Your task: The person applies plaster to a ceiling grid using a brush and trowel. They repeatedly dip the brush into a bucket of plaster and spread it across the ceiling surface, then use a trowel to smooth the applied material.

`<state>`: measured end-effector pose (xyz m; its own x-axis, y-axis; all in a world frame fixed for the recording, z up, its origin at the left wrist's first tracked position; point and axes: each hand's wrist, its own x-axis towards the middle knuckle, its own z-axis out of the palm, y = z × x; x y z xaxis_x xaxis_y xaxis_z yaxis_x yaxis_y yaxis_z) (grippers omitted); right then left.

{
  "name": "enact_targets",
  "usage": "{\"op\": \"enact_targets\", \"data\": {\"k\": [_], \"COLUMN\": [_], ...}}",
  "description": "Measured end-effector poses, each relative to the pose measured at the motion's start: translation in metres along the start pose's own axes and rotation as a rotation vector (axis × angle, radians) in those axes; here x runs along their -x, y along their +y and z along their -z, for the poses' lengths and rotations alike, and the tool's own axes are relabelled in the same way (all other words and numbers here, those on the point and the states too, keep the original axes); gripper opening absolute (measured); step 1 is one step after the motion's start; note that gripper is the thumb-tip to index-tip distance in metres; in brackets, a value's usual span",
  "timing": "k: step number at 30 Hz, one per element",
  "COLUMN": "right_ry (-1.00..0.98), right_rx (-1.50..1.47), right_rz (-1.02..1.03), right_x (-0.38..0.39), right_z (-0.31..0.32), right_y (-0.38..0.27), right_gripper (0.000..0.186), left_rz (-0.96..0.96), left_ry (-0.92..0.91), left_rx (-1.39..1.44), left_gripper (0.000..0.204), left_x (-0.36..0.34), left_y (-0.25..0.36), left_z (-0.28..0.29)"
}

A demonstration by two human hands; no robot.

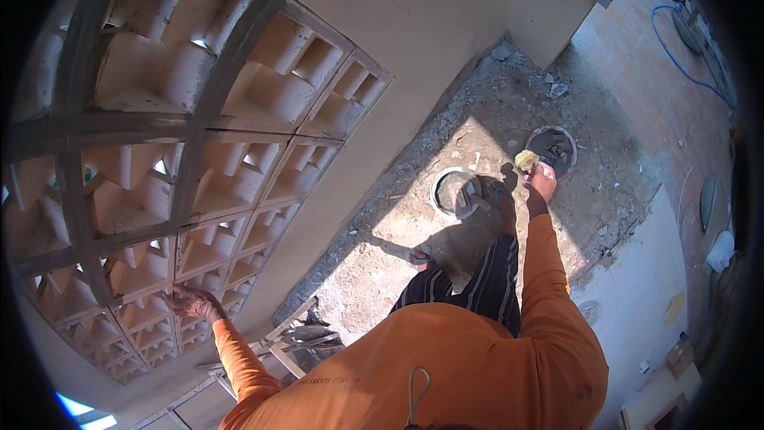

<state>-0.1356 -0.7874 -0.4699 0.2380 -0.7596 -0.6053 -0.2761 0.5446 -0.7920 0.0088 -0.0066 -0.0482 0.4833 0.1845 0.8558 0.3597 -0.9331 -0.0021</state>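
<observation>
By the shaded bucket [573, 143], the right grip [541, 181] clasps a yellow sponge [525, 160], jutting from its front left.

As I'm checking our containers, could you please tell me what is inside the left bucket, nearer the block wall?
The left bucket shows grey material and a paler object I cannot identify; whatever lies beneath is covered.

Block wall [183, 191] bars L hand [196, 303] on L; R hand [541, 181] has rm to R, past bucket [573, 147]; 2nd bucket [435, 193] to L.
</observation>
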Motion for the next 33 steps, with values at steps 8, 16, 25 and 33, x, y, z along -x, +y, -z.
{"op": "enact_targets", "data": {"k": [8, 16, 25, 33], "right_ry": [0.098, 0.078, 0.088, 0.053], "right_rx": [-0.098, 0.450, 0.496, -0.274], "right_rz": [-0.109, 0.367, 0.402, -0.088], "right_x": [-0.156, -0.279, -0.304, -0.169], "right_z": [0.065, 0.044, 0.048, 0.087], "right_y": [0.153, 0.220, 0.198, 0.074], "right_gripper": [0.026, 0.029, 0.037, 0.031], "left_rz": [0.220, -0.057, 0.004, 0.181], "left_ry": [0.092, 0.081, 0.135, 0.199], "left_rx": [0.035, -0.075, -0.176, -0.018], "left_gripper": [0.072, 0.066, 0.060, 0.067], "left_x": [-0.011, 0.004, -0.039, -0.023], "left_y": [0.026, 0.075, 0.007, 0.014], "left_z": [-0.022, -0.042, -0.016, -0.011]}}
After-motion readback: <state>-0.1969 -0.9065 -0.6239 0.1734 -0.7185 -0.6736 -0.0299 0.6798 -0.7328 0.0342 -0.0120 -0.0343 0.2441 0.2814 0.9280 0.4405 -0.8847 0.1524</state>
